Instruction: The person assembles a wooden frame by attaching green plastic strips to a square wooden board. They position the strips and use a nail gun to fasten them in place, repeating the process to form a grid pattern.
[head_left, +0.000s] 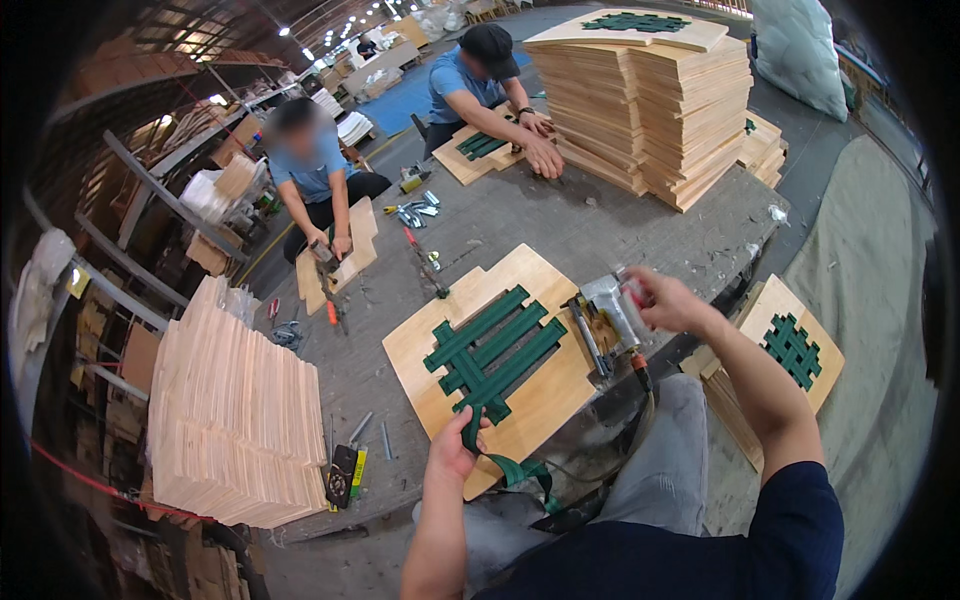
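Note:
A stepped plywood panel [420, 340] lies in front of me, with dark green webbing straps [512, 345] laid across its cut-out. Several run lengthwise and one crosses them near my side. My left hand [455, 445] pinches the green strap at the panel's near edge, its loose tail [520, 470] hanging toward my lap. At the panel's right side, my right hand [662, 302] is closed around the handle of a metal pneumatic staple gun [603, 318], slightly blurred. An air hose [641, 372] leads from the gun down beside my leg.
Tall stacks of plywood panels stand at left [235, 410] and far right [640, 110]. A finished-looking woven panel [795, 345] lies at my right. Staple strips [413, 210], a screwdriver [412, 240] and a black-yellow box [345, 475] lie on the table [370, 385]. Two co-workers [315, 165] work across it.

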